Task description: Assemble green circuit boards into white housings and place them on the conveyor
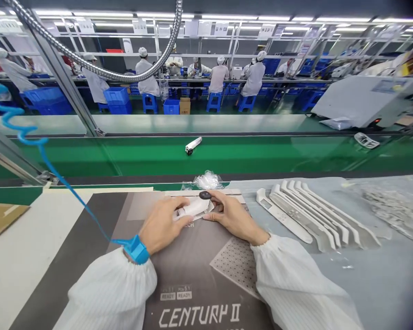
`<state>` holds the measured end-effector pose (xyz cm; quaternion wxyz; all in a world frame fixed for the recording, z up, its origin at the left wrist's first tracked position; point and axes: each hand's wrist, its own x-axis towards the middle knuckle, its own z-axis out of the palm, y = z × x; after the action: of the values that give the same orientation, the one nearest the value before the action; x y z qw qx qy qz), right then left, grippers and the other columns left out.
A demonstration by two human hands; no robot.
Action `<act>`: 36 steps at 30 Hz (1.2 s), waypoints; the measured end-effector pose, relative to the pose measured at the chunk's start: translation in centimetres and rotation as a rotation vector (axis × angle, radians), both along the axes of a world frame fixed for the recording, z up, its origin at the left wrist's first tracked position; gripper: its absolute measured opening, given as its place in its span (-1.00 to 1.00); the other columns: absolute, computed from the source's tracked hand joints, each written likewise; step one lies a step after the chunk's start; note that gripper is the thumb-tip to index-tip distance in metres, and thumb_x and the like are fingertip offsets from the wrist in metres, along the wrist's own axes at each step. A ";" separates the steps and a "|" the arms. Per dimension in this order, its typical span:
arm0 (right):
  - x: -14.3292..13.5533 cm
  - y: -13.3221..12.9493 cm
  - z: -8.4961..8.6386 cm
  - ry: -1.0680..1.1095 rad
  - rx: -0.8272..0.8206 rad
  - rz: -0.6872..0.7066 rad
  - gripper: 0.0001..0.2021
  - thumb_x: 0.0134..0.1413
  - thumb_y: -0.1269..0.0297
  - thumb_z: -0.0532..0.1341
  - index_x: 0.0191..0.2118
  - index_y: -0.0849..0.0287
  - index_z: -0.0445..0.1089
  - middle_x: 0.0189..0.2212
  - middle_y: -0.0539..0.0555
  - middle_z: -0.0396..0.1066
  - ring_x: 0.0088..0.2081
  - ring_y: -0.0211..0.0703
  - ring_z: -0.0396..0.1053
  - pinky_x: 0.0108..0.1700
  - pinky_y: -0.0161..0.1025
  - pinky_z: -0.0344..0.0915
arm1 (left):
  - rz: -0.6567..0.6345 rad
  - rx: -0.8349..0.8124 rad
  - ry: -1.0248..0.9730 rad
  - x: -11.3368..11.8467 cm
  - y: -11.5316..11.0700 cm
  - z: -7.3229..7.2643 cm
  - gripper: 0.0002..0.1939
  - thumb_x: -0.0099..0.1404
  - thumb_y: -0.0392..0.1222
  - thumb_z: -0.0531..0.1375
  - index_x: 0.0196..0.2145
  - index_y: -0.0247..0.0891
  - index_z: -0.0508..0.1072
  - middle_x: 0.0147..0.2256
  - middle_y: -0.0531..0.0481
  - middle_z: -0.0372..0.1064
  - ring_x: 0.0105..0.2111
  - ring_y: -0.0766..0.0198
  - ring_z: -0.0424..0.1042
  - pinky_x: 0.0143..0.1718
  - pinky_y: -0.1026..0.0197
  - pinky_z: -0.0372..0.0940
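Note:
Both hands hold a small white plastic part (193, 208) low over a dark printed board marked CENTURY II (199, 266). My left hand (165, 222), with a blue wrist strap, is closed on the part's left end. At its right end, my right hand (232, 215) pinches the part by a small black round piece (205, 195). The fingers cover some of the part. Just beyond lies crumpled clear plastic (208, 180).
Curved white parts (306, 213) lie in a row at the right, near clear bags (395, 208). A white part with a black end (193, 145) is on the green belt (141, 153). A coiled blue cord (67, 185) hangs left. People in white (218, 78) work beyond.

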<state>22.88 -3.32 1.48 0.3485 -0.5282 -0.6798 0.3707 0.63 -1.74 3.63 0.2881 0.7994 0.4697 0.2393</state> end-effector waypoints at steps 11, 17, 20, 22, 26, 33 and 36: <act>0.1 0.7 -0.8 0.250 -0.013 -0.143 -0.54 -0.08 0.09 0.40 -0.03 0.10 0.43 -0.25 0.05 0.51 -0.26 -0.11 0.40 -0.11 -0.12 0.34 | 0.024 0.065 -0.067 1.1 0.0 -1.2 -0.71 0.30 -0.10 0.19 -0.04 -0.18 0.45 -0.06 -0.10 0.47 -0.06 0.05 0.42 0.01 0.03 0.26; -3.5 0.7 -0.1 1.092 -0.301 -0.289 -0.52 0.20 -0.22 0.01 -0.26 0.08 0.44 -0.37 0.09 0.48 -0.22 -0.03 0.45 -0.11 -0.02 0.41 | -0.024 0.044 -0.158 3.7 -2.5 -1.5 -0.58 0.44 0.00 -0.03 0.15 -0.15 0.31 0.06 -0.18 0.41 -0.01 0.03 0.44 0.02 0.02 0.30; -3.8 0.1 -0.3 1.290 -0.434 -0.309 -0.62 0.21 -0.09 0.03 -0.48 0.04 0.29 -0.72 -0.07 0.08 -0.53 -0.13 0.29 -0.38 -0.13 0.37 | -0.113 0.002 0.016 4.7 -3.4 -1.7 -0.39 0.29 0.23 0.10 0.18 -0.15 0.28 -0.09 -0.22 0.49 -0.17 -0.11 0.51 -0.16 -0.04 0.36; -3.3 -0.2 -0.4 1.343 -0.437 -0.276 -0.63 0.20 -0.05 0.03 -0.54 0.04 0.19 -0.76 -0.13 -0.15 -0.65 -0.20 0.09 -0.50 -0.19 0.28 | -0.124 -0.026 0.053 4.8 -3.6 -1.5 -0.32 0.21 0.35 0.12 0.12 -0.15 0.32 -0.23 -0.19 0.52 -0.26 -0.11 0.52 -0.25 -0.01 0.36; -2.9 -0.2 0.4 1.234 -0.432 -0.156 -0.64 0.22 -0.11 0.02 -0.39 0.04 0.29 -0.62 -0.05 0.18 -0.48 -0.12 0.31 -0.35 -0.10 0.38 | 0.010 -0.045 0.121 3.6 -2.5 -1.0 -0.44 0.28 0.34 0.04 -0.07 -0.17 0.42 -0.35 -0.17 0.52 -0.33 -0.05 0.52 -0.30 0.05 0.33; -5.7 -0.9 0.5 1.146 -0.351 -0.001 -0.64 0.19 -0.08 0.17 -0.07 0.08 0.39 -0.02 0.11 0.44 0.11 -0.02 0.34 0.16 -0.02 0.29 | 0.122 0.307 -0.123 2.6 -1.6 -1.5 -0.51 0.38 0.04 0.12 0.20 -0.15 0.24 0.12 -0.13 0.37 0.13 0.07 0.33 0.14 -0.02 0.19; -6.6 -1.4 0.3 1.232 -0.380 -0.037 -0.65 0.12 -0.01 0.27 -0.09 0.13 0.45 -0.02 0.12 0.47 0.15 -0.03 0.30 0.23 -0.04 0.22 | 0.095 0.427 -0.099 3.5 -2.1 -1.7 -0.61 0.43 -0.04 0.05 0.15 -0.18 0.31 0.09 -0.13 0.39 0.10 0.07 0.35 0.12 -0.01 0.21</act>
<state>16.25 -4.75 1.77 0.5815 -0.2828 -0.2684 0.7141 4.15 -3.88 1.90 0.1237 0.8066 0.4307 0.3855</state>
